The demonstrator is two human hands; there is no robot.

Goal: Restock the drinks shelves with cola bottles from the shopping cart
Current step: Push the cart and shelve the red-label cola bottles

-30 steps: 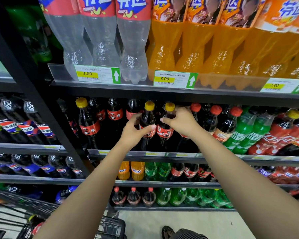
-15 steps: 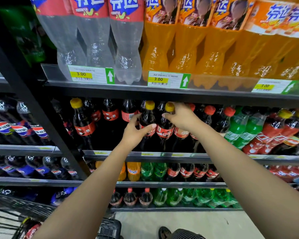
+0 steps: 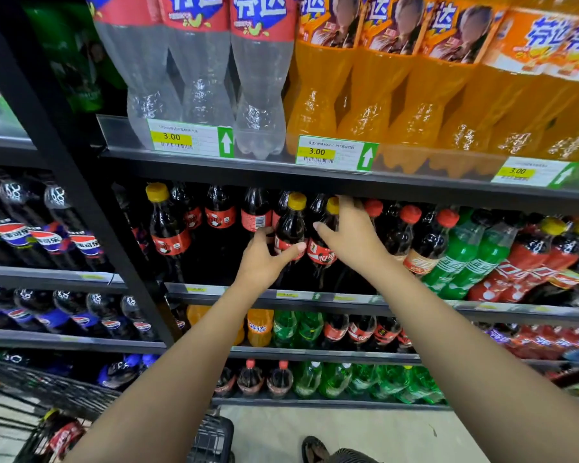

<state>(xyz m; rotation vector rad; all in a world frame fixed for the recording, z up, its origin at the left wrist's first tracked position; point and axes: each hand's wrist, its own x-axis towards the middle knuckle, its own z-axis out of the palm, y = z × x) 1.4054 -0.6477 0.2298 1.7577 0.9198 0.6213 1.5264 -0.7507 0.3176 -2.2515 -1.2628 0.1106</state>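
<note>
Head view: grips unchanged since the earlier frame. Left hand (image 3: 264, 259) is wrapped round a yellow-capped cola bottle (image 3: 291, 225); right hand (image 3: 351, 238) is curled round the neighbouring cola bottle (image 3: 321, 253). Both are stood upright at the middle shelf (image 3: 214, 290) front, long axes vertical, caps pointed up.

pale floor (image 3: 315, 426) beneath a black metal shelving upright (image 3: 87, 195).
</note>
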